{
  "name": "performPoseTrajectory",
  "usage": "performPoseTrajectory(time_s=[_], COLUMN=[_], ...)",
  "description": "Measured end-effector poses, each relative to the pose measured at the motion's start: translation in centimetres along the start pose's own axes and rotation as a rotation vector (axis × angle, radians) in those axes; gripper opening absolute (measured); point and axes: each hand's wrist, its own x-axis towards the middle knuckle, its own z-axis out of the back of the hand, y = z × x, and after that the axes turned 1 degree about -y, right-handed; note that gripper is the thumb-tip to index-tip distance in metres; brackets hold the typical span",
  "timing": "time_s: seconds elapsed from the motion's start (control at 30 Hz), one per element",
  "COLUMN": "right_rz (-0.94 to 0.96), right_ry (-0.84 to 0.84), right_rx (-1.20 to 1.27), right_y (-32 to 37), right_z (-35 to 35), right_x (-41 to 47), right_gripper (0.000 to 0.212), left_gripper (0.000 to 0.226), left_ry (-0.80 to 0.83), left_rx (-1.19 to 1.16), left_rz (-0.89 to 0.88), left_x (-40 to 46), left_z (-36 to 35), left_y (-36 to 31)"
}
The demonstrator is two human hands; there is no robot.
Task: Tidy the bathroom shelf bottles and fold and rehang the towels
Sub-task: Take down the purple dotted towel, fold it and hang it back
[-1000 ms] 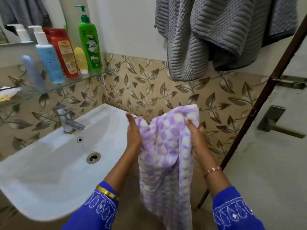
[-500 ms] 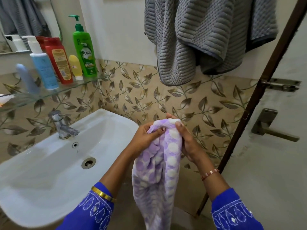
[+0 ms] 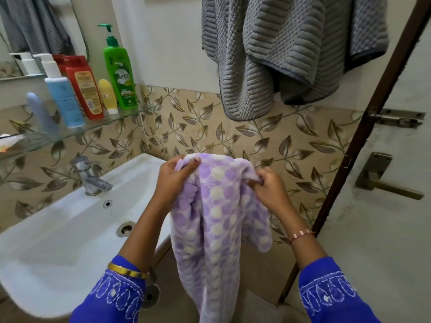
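Observation:
A purple towel with white dots (image 3: 217, 220) hangs doubled in front of me, right of the sink. My left hand (image 3: 173, 180) grips its upper left corner, thumb on the front. My right hand (image 3: 268, 190) pinches the upper right edge. A grey ribbed towel (image 3: 279, 54) hangs bunched on the wall above. On the glass shelf (image 3: 112, 121) at the left stand a green pump bottle (image 3: 120, 73), a small yellow tube (image 3: 107, 94), a red bottle (image 3: 86, 89), a blue-and-white pump bottle (image 3: 61, 96) and a pale blue tube (image 3: 40, 113).
A white sink (image 3: 58, 241) with a chrome tap (image 3: 89, 177) fills the lower left. A mirror (image 3: 35, 26) hangs above the shelf. The door (image 3: 384, 217) with a handle (image 3: 382, 180) and a bolt stands at the right, its brown frame slanting close to my right arm.
My hands came together with the towel's top corners, folding it in half. Now they have moved apart again along the top edge, and the towel hangs doubled.

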Motion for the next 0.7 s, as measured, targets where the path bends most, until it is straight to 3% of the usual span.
performPoseTrajectory(time_s=[0.07, 0.13, 0.2, 0.27, 0.33, 0.37, 0.47, 0.57, 0.7], right_rz=[-0.030, -0.021, 0.063, 0.177, 0.253, 0.270, 0.272, 0.221, 0.069], right_ry=[-0.104, -0.076, 0.002, 0.064, 0.142, 0.163, 0.151, 0.218, 0.223], right_rx=[-0.088, 0.046, 0.157, 0.177, 0.168, 0.158, 0.132, 0.081, -0.025], right_y=[-1.2, -1.1, 0.2, 1.8, 3.3, 3.7, 3.7, 2.7, 0.2], right_z=[0.8, 1.3, 1.4, 0.9, 0.6, 0.6, 1.3, 1.6, 1.0], right_x=[0.5, 0.4, 0.0, -0.1, 0.0, 0.1, 0.5, 0.3, -0.3], right_gripper=[0.008, 0.028, 0.034, 0.022, 0.016, 0.018, 0.018, 0.011, 0.013], left_gripper=[0.019, 0.014, 0.047, 0.071, 0.072, 0.062, 0.021, 0.020, 0.035], left_ry=[-0.146, -0.174, -0.031, 0.250, 0.463, 0.502, 0.410, 0.242, 0.095], left_rx=[0.095, 0.191, 0.292, 0.415, 0.469, 0.475, 0.470, 0.474, 0.329], left_rz=[-0.030, -0.053, -0.079, -0.141, -0.138, -0.119, -0.109, -0.170, -0.049], left_x=[0.2, 0.1, 0.0, -0.6, -1.4, -1.6, -1.4, -0.7, -0.4], left_z=[1.0, 1.4, 0.7, -1.1, -3.1, -3.7, -4.0, -3.9, -4.5], left_y=[0.3, 0.4, 0.4, 0.4, 0.9, 1.3, 1.6, 1.9, 1.9])
